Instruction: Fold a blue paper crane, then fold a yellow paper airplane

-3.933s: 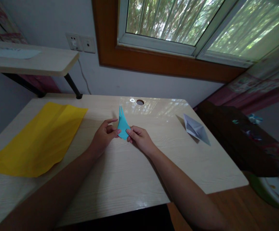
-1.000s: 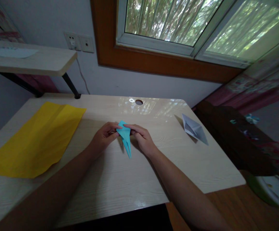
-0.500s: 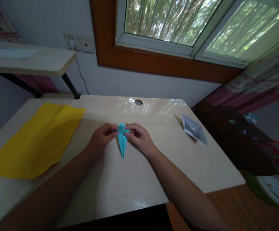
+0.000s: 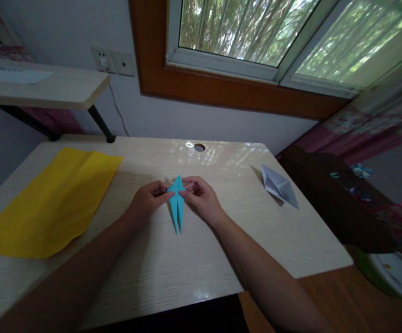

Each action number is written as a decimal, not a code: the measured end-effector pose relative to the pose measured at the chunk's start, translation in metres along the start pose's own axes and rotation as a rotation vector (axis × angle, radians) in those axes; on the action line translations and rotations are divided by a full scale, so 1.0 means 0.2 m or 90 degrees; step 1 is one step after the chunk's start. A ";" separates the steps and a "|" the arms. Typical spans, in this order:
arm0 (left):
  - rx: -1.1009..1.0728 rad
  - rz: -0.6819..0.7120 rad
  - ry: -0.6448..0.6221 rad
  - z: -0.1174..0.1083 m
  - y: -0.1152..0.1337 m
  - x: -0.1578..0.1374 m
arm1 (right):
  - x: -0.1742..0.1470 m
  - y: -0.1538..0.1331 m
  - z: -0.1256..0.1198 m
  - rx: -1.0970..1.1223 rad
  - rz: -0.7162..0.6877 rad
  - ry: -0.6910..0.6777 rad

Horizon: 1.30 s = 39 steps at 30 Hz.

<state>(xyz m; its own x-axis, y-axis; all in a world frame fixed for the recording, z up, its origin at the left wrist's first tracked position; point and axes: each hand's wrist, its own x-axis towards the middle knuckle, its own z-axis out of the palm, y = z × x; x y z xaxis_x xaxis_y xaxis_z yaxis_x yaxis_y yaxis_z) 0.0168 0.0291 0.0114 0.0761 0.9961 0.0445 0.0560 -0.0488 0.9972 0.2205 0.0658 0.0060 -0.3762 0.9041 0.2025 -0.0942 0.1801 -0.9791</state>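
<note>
Between my hands is a piece of folded turquoise origami paper [image 4: 177, 199], a narrow diamond with its single point facing away and two slim split legs toward me. My left hand [image 4: 151, 198] pinches its left edge, thumb on top. On the opposite edge, my right hand [image 4: 201, 196] pinches it the same way. The fingers under the paper are partly hidden. Just above the pale wooden table [image 4: 194, 268] the paper is held, its legs angled down.
A large yellow sheet [image 4: 58, 203] lies on the table's left side. To the right sits a folded whitish paper boat [image 4: 279, 185]. A raised shelf [image 4: 65, 95] on black legs stands at the back left. A round cable hole [image 4: 199, 147] is near the back edge.
The turquoise paper's upper part now lies as a smooth, longer diamond, where folded layers showed before. Its two legs have spread slightly apart. Both hands stay in nearly the same place.
</note>
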 end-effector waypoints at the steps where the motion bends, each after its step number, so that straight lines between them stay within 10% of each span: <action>1: 0.013 0.001 0.000 0.00 0.00 0.00 | 0.00 0.00 0.00 -0.005 0.003 -0.004; 39: -0.067 0.012 -0.040 0.01 0.05 0.01 | 0.00 -0.05 0.02 0.075 0.057 -0.046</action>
<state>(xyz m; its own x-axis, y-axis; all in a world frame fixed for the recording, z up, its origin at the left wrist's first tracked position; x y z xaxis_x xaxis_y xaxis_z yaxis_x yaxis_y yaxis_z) 0.0185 0.0301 0.0207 0.1379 0.9885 0.0627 -0.0511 -0.0561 0.9971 0.2174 0.0617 0.0166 -0.4534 0.8832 0.1199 -0.1629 0.0502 -0.9854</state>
